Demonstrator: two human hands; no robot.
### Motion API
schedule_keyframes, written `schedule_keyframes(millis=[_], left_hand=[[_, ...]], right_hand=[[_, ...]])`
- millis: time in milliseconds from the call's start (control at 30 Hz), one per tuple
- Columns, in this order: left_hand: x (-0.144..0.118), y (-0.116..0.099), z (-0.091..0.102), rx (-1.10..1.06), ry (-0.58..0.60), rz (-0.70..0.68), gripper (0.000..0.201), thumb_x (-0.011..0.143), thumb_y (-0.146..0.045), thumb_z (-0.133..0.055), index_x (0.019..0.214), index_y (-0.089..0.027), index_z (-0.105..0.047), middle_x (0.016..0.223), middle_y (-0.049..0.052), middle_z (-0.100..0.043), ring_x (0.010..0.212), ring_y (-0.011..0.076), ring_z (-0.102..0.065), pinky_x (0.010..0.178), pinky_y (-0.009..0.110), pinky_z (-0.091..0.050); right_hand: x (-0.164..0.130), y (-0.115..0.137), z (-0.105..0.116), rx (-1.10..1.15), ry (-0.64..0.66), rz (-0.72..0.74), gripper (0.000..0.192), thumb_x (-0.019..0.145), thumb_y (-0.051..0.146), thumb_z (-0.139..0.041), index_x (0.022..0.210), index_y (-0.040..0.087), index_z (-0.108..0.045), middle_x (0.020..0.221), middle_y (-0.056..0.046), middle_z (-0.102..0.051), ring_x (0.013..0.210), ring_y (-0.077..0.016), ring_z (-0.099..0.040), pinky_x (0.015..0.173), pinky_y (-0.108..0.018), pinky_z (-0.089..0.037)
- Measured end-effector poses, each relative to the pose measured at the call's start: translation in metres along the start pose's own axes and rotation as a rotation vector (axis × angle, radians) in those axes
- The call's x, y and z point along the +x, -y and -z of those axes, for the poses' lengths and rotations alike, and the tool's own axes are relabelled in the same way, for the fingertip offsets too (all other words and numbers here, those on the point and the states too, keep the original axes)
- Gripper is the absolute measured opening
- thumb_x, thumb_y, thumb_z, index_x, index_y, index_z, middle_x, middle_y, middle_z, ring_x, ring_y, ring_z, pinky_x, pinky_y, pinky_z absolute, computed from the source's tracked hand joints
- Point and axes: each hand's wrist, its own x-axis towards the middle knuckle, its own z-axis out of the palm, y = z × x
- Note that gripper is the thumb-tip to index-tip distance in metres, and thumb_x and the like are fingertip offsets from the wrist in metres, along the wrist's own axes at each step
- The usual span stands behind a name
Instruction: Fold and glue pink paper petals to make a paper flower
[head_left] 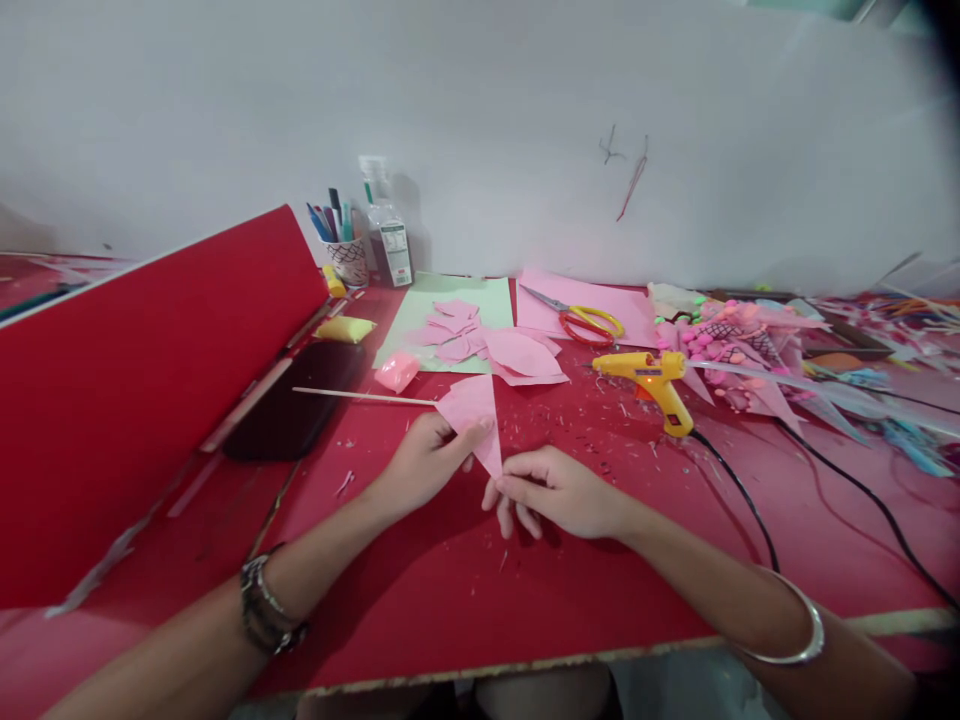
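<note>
Red covers the table (420, 600), which runs up to a plain white wall. Near its middle, both hands work on one pink paper piece (474, 412). The left hand (424, 462) pinches the paper's lower edge between thumb and fingers, pressed together on it. The right hand (559, 492) meets the paper's bottom tip just beside that pinch, its fingertips curled down toward the table; whether they actually clamp the tip cannot be told. The paper rises up and away from the two hands as a folded, pointed shape.

A thin wooden stick (360, 396) lies just beyond the left hand, running off to its left from the paper. Past the paper, farther from the grip, loose pink cut-outs (487, 345) lie on and beside a pale green sheet (420, 315). Scissors (581, 318) with yellow and red handles rest on a pink sheet beyond the right hand. A yellow glue gun (654, 380) stands to the right of the grip, its black cord trailing toward the table's near edge. A cup of pens (341, 245) stands by the wall.
</note>
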Motion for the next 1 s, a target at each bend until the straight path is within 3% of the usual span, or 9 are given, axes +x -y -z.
schedule_keyframes(millis=[400, 533, 633, 767, 900, 1000], left_hand=[[0.003, -0.001, -0.001, -0.366, -0.01, 0.076, 0.029, 0.08, -0.037, -0.045, 0.075, -0.014, -0.062, 0.069, 0.003, -0.065, 0.064, 0.0135, -0.059, 0.068, 0.024, -0.045], [0.008, 0.007, 0.007, -0.559, -0.112, 0.131, 0.029, 0.079, -0.039, -0.046, 0.086, -0.014, -0.06, 0.064, 0.001, -0.063, 0.057, 0.013, -0.058, 0.06, 0.024, -0.045], [0.013, 0.013, 0.015, -0.602, -0.184, 0.124, 0.028, 0.078, -0.039, -0.048, 0.084, -0.013, -0.058, 0.056, -0.002, -0.058, 0.05, 0.0098, -0.054, 0.047, 0.019, -0.04], [0.013, 0.012, 0.017, -0.527, -0.13, 0.094, 0.026, 0.079, -0.039, -0.048, 0.08, -0.014, -0.056, 0.048, -0.007, -0.046, 0.039, 0.0051, -0.044, 0.039, 0.016, -0.029], [0.011, 0.007, 0.014, -0.495, -0.123, 0.093, 0.028, 0.079, -0.04, -0.047, 0.077, -0.013, -0.053, 0.048, -0.007, -0.043, 0.037, 0.0044, -0.041, 0.039, 0.017, -0.028], [0.011, 0.007, 0.014, -0.5, -0.165, 0.101, 0.029, 0.078, -0.042, -0.048, 0.072, -0.014, -0.05, 0.048, -0.007, -0.042, 0.037, 0.0045, -0.039, 0.037, 0.017, -0.025]], right_hand=[[0.003, -0.002, 0.0, -0.023, -0.007, 0.008, 0.021, 0.085, 0.021, -0.036, 0.087, 0.013, -0.056, 0.065, -0.001, -0.059, 0.042, -0.0032, -0.045, 0.042, -0.015, -0.035], [0.005, -0.004, -0.001, -0.048, -0.014, 0.016, 0.022, 0.084, 0.021, -0.037, 0.087, 0.013, -0.056, 0.063, 0.0, -0.059, 0.041, -0.0027, -0.044, 0.042, -0.015, -0.035], [0.006, -0.006, -0.004, -0.061, -0.036, 0.023, 0.021, 0.083, 0.023, -0.04, 0.087, 0.013, -0.058, 0.062, 0.0, -0.059, 0.04, -0.0027, -0.045, 0.041, -0.014, -0.036], [0.006, -0.005, -0.007, -0.085, -0.056, 0.02, 0.022, 0.079, 0.03, -0.047, 0.085, 0.012, -0.06, 0.064, -0.001, -0.06, 0.043, -0.0051, -0.049, 0.042, -0.017, -0.039], [0.011, 0.015, 0.002, -0.293, -0.129, 0.074, 0.026, 0.077, 0.036, -0.051, 0.073, 0.012, -0.061, 0.059, -0.001, -0.059, 0.047, -0.0078, -0.052, 0.047, -0.019, -0.042], [0.023, 0.051, 0.028, -0.558, -0.284, 0.171, 0.034, 0.083, 0.038, -0.04, 0.071, 0.013, -0.06, 0.06, -0.002, -0.06, 0.05, -0.0077, -0.054, 0.052, -0.019, -0.042]])
